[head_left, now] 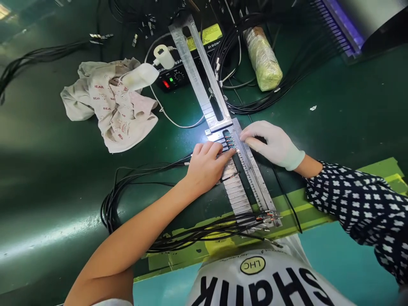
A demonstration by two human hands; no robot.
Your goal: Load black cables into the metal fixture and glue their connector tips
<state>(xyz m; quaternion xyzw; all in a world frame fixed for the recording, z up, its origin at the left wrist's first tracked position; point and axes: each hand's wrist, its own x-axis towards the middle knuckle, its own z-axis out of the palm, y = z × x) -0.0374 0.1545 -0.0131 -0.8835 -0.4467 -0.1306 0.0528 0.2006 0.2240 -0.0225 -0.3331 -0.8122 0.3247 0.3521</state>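
Note:
A long slotted metal jig point(242, 191) runs diagonally across the dark green bench. My bare left hand point(207, 165) lies on its left side, fingers together, pressing thin black wires point(146, 170) into the slots near their small green and red tips point(230, 141). My right hand point(274, 144), in a white glove, rests on the jig's right rail with its fingers curled and pressed down beside the same tips. More black wires with metal ends point(267, 216) lie across the jig's near end.
A crumpled cream cloth point(111, 106) lies at the left. Behind the jig sits a black control box point(174, 78) with red and green lights, a white plug, a wrapped green roll point(263, 59) and coiled black cables point(287, 80). Yellow-green tape marks the near bench edge point(318, 208).

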